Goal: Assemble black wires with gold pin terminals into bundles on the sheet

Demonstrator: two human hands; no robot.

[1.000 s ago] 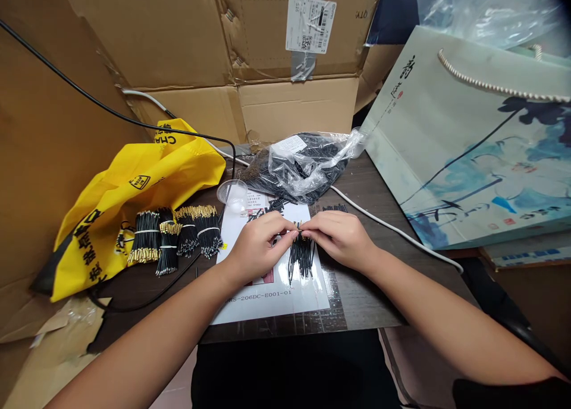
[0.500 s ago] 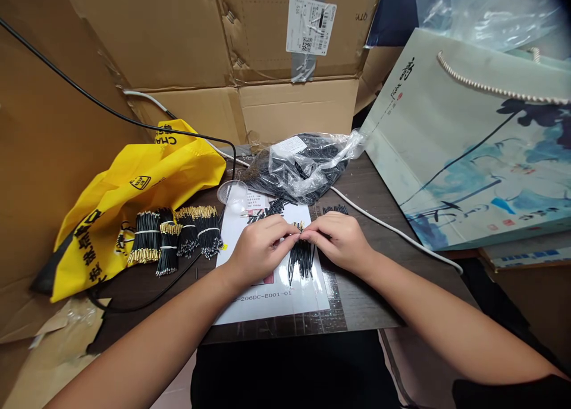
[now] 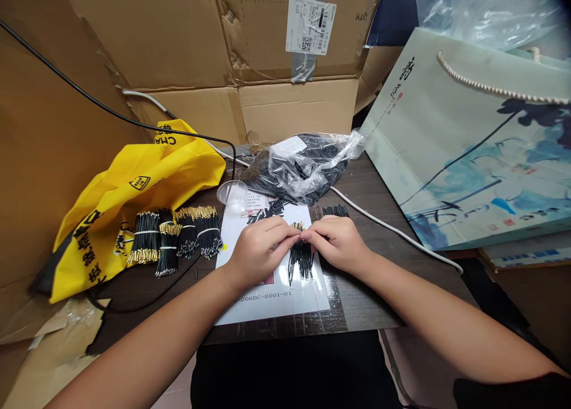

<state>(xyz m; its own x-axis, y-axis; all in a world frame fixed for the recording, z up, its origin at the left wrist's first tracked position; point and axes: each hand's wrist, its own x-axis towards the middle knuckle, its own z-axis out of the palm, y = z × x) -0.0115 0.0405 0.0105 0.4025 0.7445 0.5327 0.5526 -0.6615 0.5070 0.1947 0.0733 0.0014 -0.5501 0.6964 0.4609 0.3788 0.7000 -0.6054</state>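
My left hand and my right hand meet at their fingertips over a white printed sheet. Both are closed in a pinch; whatever lies between the fingers is too small to make out. Just below the fingertips, a row of thin black wires with gold tips lies on the sheet. Short black tubes are scattered behind my left hand, and more short black pieces lie behind my right hand.
Banded bundles of gold-tipped black wires lie at the left against a yellow bag. A clear plastic bag of black parts is at the back, beside a round clear lid. A paper bag stands at the right, near a white cable.
My right hand has shifted slightly to the left, with its fingertips still near those of my left hand. The wires on the sheet look the same.
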